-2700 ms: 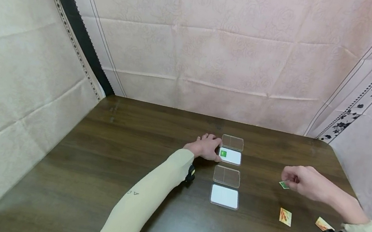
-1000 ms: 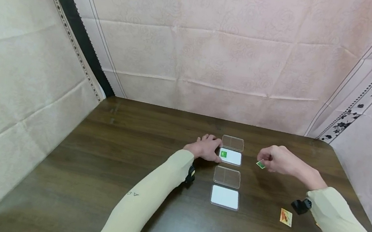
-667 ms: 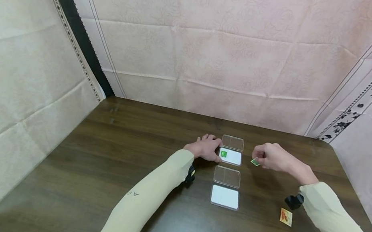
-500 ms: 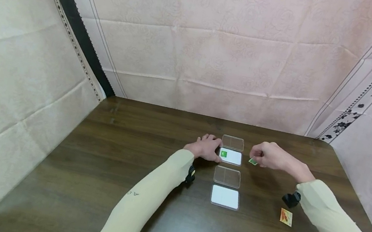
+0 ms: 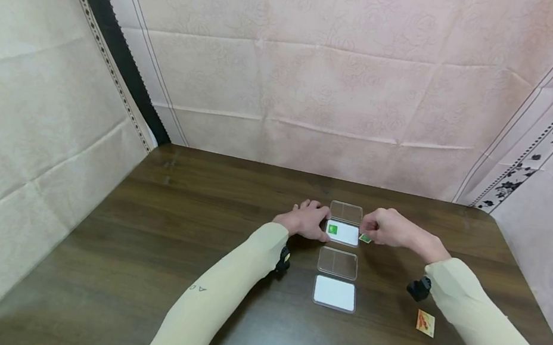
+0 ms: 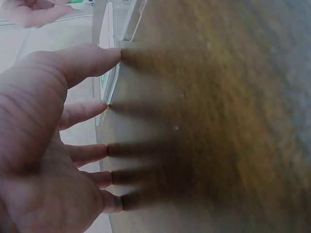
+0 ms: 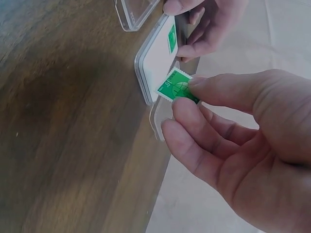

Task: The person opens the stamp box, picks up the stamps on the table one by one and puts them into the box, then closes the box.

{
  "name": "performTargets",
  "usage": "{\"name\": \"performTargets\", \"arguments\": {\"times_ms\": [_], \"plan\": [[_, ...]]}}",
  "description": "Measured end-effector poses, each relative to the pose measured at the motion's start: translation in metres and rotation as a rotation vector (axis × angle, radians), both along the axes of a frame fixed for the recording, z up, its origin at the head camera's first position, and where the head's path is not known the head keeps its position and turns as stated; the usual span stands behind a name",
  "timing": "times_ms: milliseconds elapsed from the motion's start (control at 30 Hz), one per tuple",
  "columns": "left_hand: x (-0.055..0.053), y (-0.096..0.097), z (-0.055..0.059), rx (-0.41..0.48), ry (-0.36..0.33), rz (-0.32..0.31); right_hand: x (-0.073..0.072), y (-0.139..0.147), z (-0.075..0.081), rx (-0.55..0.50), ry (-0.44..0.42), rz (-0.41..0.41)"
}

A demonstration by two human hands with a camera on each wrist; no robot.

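Note:
Between thumb and index finger, my right hand (image 5: 391, 227) pinches a green postage stamp (image 7: 175, 86) with toothed edges. The stamp hovers by the right edge of a shallow clear plastic case with a white insert (image 5: 347, 235). Another green stamp (image 5: 332, 229) lies on the left part of that insert. My left hand (image 5: 304, 219) rests at the case's left side with fingers spread; in the left wrist view its thumb (image 6: 95, 62) and index fingertip touch the case edge, the other fingertips resting on the table.
A clear lid (image 5: 346, 212) lies just behind the case. Nearer are another clear lid (image 5: 337, 263) and a second case with a bare white insert (image 5: 334, 293). An orange and yellow stamp (image 5: 425, 323) lies at the right on the brown wooden table (image 5: 130, 270). Fabric hangs around the table.
My right hand has carried the green stamp leftward from the right of the table to the edge of the far case. My left hand has stayed in place.

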State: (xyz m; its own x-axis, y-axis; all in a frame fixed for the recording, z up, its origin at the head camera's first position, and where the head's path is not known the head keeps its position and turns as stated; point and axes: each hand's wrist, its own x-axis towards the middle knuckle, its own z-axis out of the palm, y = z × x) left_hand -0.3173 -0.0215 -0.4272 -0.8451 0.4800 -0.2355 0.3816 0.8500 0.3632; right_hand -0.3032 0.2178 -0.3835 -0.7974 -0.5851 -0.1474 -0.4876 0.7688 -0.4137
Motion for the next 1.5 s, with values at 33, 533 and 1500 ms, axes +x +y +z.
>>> {"name": "performTargets", "arguments": {"times_ms": [33, 533, 1500], "plan": [[0.0, 0.0, 0.0, 0.001, 0.0, 0.001, -0.001, -0.001, -0.001, 0.003, 0.0, 0.005], [0.0, 0.001, 0.001, -0.016, 0.01, 0.011, -0.009, -0.021, -0.007, 0.038, 0.023, 0.038], [-0.002, 0.002, 0.0, -0.019, -0.005, 0.016, -0.024, -0.038, -0.022, 0.083, 0.041, 0.024]]}}
